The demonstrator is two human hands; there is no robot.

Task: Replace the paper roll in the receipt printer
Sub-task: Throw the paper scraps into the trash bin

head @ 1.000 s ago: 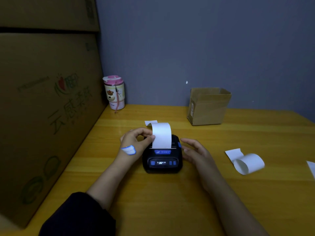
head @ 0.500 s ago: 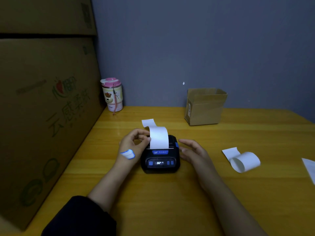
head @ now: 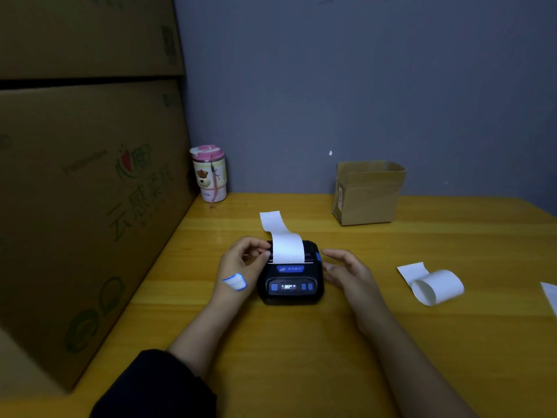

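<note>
Far left: stacked big brown cardboard cartons [head: 84, 206] wall off the table's left edge. Yellow wooden table [head: 301, 357]. Pink lidded tumbler with a cartoon print [head: 209, 173] at the far-left corner, lid on, contents hidden.

Left hand [head: 241, 263], blue-edged white label sticker [head: 235, 282] on its back: fingers curled, thumb and forefinger tips at the left edge of the white paper strip [head: 286, 245], looks like a light pinch on that edge.

Small black receipt printer with blue buttons [head: 291, 282] sits centre, between both hands, display lit. Cover looks closed over the strip; roll inside not visible. The strip leaves the top slot, arches up and runs away far-left, free end down on the table beyond the printer. Long axis near-to-far.

Key relation: strip lies just right of the left hand's fingertips, so the left hand is the nearer one. Likely next is a tear across the slot, or a feed check. Judged late in the task.

Right hand [head: 346, 273]: loose, fingers slightly spread, holding nothing, just beside the printer's right side; contact cannot be told.

Small open brown cardboard box [head: 367, 194] far right of the printer, inside not visible. Loose curled white paper piece [head: 437, 286] well right, nearly a bare coil. White paper scrap [head: 550, 297] at the right edge.
</note>
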